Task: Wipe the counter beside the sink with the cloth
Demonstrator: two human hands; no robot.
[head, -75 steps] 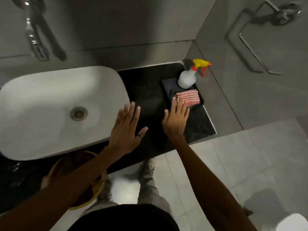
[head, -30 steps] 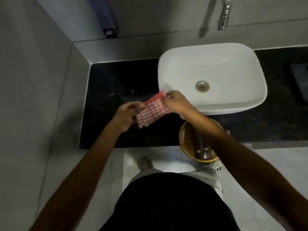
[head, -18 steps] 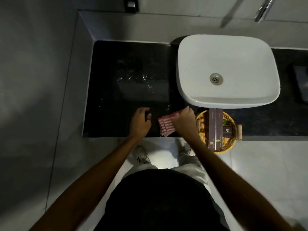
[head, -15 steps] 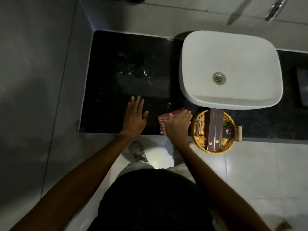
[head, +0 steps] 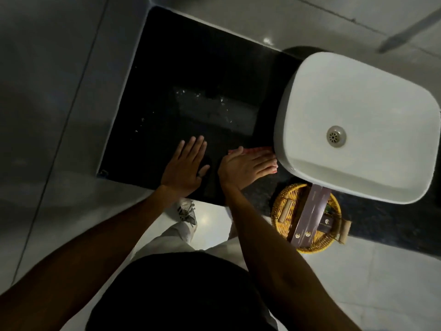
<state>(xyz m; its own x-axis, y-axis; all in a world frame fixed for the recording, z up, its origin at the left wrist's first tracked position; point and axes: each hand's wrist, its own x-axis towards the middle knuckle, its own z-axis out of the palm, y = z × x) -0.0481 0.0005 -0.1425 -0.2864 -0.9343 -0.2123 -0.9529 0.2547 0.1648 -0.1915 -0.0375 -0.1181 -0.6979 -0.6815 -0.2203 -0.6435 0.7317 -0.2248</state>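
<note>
Head view, left to right. Black counter (head: 167, 68) runs left of sink, droplets glinting far-centre. Left hand (head: 185, 167) flat on counter near front edge, fingers spread, holding nothing, bracing. Right hand (head: 243, 167) just beside it, palm down, fingers extended together, pressing red striped cloth (head: 256, 151) onto counter; cloth edge touches base of white sink (head: 358, 130). Wicker basket (head: 306, 218) near-right. Step: wiping stroke beginning, judged early. Next: sweep cloth leftward and farther toward droplets, pressure even.
</note>
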